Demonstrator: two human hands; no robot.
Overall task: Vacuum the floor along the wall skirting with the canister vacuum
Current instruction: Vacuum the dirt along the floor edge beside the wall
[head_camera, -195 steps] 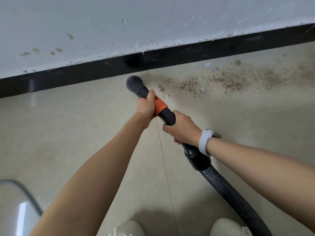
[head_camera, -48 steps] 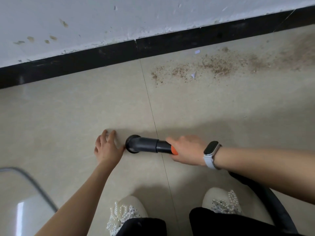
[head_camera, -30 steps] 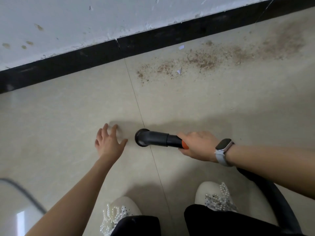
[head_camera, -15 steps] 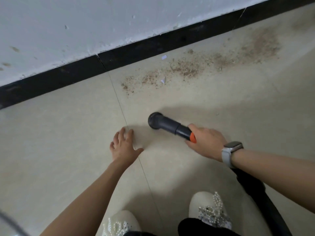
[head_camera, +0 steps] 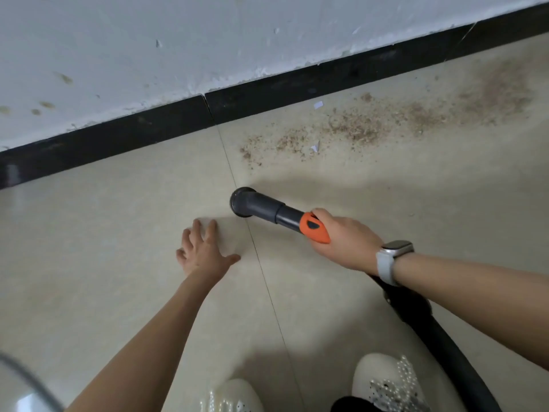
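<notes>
Since 0.5 s ago: nozzle (head_camera: 244, 202) swung a little toward the debris (head_camera: 341, 129), mouth now just below the near edge of the brown scatter, at frame centre on the tile joint (head_camera: 261, 263). Since 1.6 s ago: left hand (head_camera: 202, 251) drawn away from the nozzle, now lower left of it, apart, fingers spread and flat over the floor tile (head_camera: 118, 233); contact with the tile likely, not certain. Right hand (head_camera: 344, 239) wrapped round the orange grip (head_camera: 315, 227) of the wand, 1 hand only guiding. Meaning for the task: nothing yet picked up, dirt strip looks untouched, first pass probably about to start from its left end.

Debris: fine, granular, sawdust-like, densest mid-right, thinning into a dusty smear toward upper right; 2 small white paper scraps (head_camera: 318, 104) among it, light enough to lift easily. Skirting (head_camera: 118, 138): glossy black band running diagonally across the upper frame, hard edge where grit could lodge. Wall (head_camera: 208, 40): white, chipped, stained. Tile: smooth, beige, slightly reflective. Nozzle: rigid dark plastic tube with round flared mouth. Hose (head_camera: 445, 346): black, flexible, trailing lower right beside white beaded shoes (head_camera: 389, 382). Pale watch (head_camera: 392, 257) on the right wrist.
</notes>
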